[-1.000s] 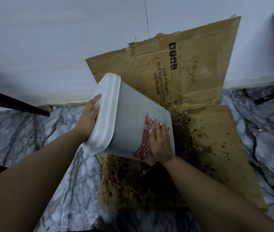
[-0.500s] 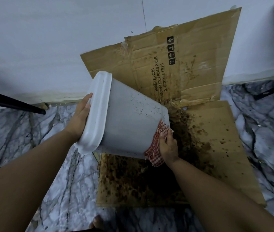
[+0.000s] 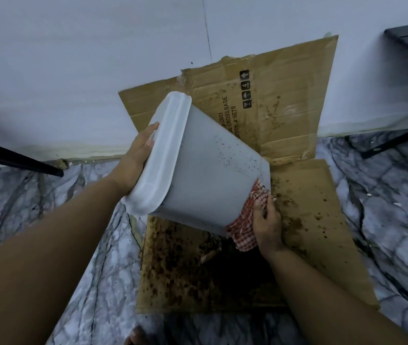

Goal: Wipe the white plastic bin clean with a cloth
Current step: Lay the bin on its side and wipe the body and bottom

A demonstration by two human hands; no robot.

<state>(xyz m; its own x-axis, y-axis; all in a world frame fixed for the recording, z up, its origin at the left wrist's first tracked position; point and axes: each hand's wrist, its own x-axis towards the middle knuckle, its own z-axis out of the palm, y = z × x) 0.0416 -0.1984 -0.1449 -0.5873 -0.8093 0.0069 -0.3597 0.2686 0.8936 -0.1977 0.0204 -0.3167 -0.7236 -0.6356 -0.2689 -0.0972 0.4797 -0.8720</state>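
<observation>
Between both hands: bin (image 3: 208,180), tilted, speckled. Left hand (image 3: 137,158) grips rim; right hand (image 3: 267,221) pinches cloth (image 3: 244,227) against base, over cardboard (image 3: 322,232).

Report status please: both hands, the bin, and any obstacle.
Left hand grips bin rim. Right hand presses checked cloth at base of white bin, tilted, dark specks on its side. Stained cardboard beneath; no obstacle.

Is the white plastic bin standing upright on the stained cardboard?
No, the white plastic bin is tilted, with the left hand holding its rim.
</observation>
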